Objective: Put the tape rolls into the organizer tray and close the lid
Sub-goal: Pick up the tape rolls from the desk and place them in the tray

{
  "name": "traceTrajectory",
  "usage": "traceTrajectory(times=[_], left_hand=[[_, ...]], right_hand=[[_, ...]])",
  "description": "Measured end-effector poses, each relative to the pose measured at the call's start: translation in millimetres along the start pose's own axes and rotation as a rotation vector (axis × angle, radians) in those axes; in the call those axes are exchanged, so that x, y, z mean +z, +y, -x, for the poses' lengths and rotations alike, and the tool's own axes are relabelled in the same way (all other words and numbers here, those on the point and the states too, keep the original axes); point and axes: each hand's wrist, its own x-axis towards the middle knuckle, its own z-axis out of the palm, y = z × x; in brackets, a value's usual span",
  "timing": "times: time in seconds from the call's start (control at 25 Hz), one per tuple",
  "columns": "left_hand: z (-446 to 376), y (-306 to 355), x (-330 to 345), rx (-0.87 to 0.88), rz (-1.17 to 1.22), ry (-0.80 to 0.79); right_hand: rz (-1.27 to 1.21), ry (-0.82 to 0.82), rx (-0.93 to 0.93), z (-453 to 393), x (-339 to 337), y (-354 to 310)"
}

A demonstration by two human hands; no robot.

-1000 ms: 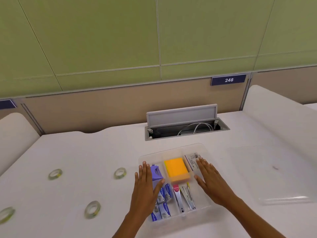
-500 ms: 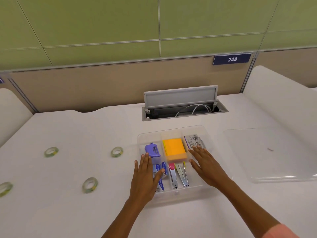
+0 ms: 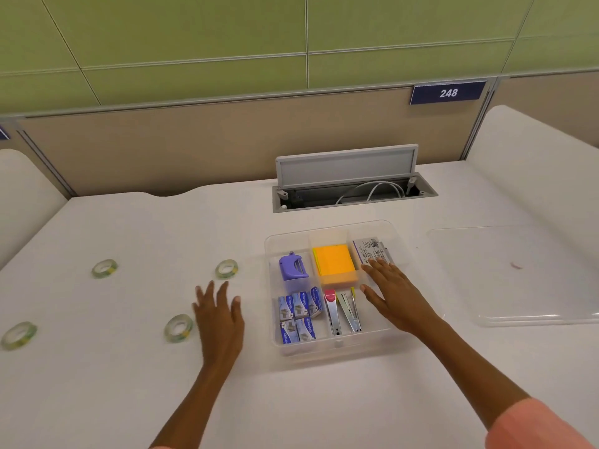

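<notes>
Several clear tape rolls lie on the white desk left of the tray: one (image 3: 178, 328) close beside my left hand (image 3: 219, 315), one (image 3: 226, 268) further back, one (image 3: 104, 268) far left, one (image 3: 18, 335) at the left edge. My left hand hovers flat and empty over the desk between the rolls and the clear organizer tray (image 3: 337, 346). My right hand (image 3: 393, 294) rests flat and open over the tray's right compartment. The clear lid (image 3: 525, 277) lies on the desk to the right of the tray.
The tray holds a purple staple remover (image 3: 292, 266), orange sticky notes (image 3: 334, 263), blue staple boxes (image 3: 299, 314), two staplers (image 3: 343, 311) and a printed packet (image 3: 369, 249). An open cable hatch (image 3: 350, 186) sits behind it, before the partition wall.
My left hand has moved left off the tray toward the nearest tape roll. My right hand stays on the tray's right side. The view has tilted downward.
</notes>
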Motion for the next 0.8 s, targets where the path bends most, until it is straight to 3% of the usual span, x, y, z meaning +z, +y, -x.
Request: traceTrajectory(times=[0.2,0.4,0.56,0.68,0.8], left_hand=[[3,-40,-21,-0.212,-0.335,-0.085],[4,-49,-24,-0.327,-0.296,-0.096],[-1,-46,-28,-0.276,-0.262,-0.018],[-4,-23,-32,-0.181,-0.031,0.014],[-10,24,-29,-0.219,0.184,0.067]], right_hand=[[-0.004,0.002,0.001,0,-1,-1],[-0.011,0.012,0.0,1,0,-1],[-0.092,0.034,-0.013,1,-2,-1],[-0.257,0.252,0.033,0,-13,3],[-0.283,0.481,0.153,1,-24,19]])
